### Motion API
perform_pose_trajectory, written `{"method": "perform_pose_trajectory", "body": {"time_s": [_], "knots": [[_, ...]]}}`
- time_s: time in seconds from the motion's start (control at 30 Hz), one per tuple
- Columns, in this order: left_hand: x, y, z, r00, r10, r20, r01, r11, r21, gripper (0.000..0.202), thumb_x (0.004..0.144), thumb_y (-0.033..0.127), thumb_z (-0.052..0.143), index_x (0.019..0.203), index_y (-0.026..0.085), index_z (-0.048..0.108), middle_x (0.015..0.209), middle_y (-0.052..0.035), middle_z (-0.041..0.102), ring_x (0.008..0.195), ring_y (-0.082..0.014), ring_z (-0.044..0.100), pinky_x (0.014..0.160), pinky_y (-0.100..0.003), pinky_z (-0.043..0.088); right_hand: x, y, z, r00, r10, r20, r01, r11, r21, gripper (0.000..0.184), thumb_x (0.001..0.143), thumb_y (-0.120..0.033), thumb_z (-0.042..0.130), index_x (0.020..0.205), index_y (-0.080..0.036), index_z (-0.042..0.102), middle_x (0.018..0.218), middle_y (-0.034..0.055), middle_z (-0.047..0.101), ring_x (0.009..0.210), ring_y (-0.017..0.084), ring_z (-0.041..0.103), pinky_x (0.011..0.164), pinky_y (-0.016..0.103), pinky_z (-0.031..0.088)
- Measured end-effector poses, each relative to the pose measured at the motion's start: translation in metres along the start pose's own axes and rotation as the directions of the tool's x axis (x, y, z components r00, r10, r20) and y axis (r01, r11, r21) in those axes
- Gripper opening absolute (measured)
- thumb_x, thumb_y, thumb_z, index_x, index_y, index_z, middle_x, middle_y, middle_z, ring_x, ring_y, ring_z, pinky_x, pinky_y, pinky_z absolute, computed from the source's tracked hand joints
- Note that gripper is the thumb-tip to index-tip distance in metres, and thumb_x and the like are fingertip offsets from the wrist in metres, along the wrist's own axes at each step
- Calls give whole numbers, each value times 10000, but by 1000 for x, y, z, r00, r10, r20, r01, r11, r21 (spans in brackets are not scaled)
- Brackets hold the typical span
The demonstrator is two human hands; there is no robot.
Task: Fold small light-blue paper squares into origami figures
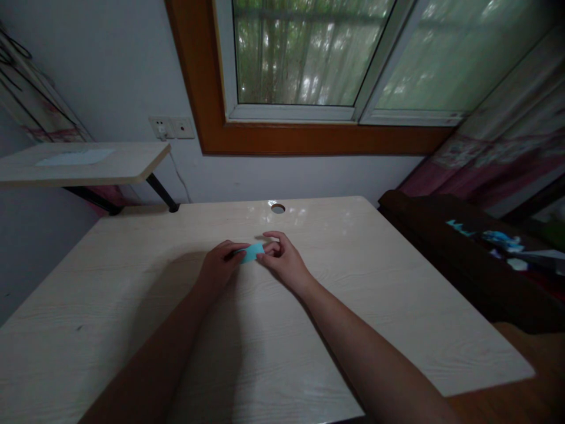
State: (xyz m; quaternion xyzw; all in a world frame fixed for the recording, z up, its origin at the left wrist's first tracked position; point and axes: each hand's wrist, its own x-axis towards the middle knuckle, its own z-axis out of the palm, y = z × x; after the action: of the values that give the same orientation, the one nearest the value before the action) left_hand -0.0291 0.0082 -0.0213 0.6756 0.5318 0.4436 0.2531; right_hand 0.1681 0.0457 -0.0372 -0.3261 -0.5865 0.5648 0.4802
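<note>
A small light-blue piece of paper (251, 252) is held between both hands above the middle of a pale wooden desk (132, 306). My left hand (219, 264) pinches its left end, fingers curled. My right hand (281, 258) pinches its right end with thumb and fingertips, the other fingers bent. Both forearms reach in from the bottom of the view. The paper looks folded into a short strip; its underside is hidden.
A round cable hole (278, 208) sits at the desk's far edge. A raised shelf (83, 162) stands at the left, a wall socket (172, 127) behind it. A window (309, 59) is above. Dark furniture with clutter (481, 259) lies at the right.
</note>
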Motion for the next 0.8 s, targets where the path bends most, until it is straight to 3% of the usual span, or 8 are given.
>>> {"method": "perform_pose_trajectory", "body": {"time_s": [0.37,0.6,0.8], "knots": [[1,-2,0,999,-42,-31,42,999,2,244,885,374,602,1060,263,733,939,-18,699,834,-164,622,732,-272,458,2,-4,1,995,-1,-98,7,998,62,521,703,-241,767,1145,-224,490,742,-25,681,668,146,617,675,290,467],[1,-3,-1,999,-19,-36,19,1000,-5,237,891,347,599,1066,258,731,924,-21,692,835,-165,618,738,-277,461,3,-2,0,997,-6,-77,11,997,71,493,707,-231,763,1131,-223,512,735,-31,668,666,139,603,676,286,460],[-1,1,0,997,70,17,-70,998,2,209,892,304,602,1050,258,730,872,-17,665,777,-147,594,701,-257,458,1,-4,1,999,-17,-29,19,997,70,462,730,-247,746,1141,-243,535,734,-45,628,655,127,569,661,282,451]]}}
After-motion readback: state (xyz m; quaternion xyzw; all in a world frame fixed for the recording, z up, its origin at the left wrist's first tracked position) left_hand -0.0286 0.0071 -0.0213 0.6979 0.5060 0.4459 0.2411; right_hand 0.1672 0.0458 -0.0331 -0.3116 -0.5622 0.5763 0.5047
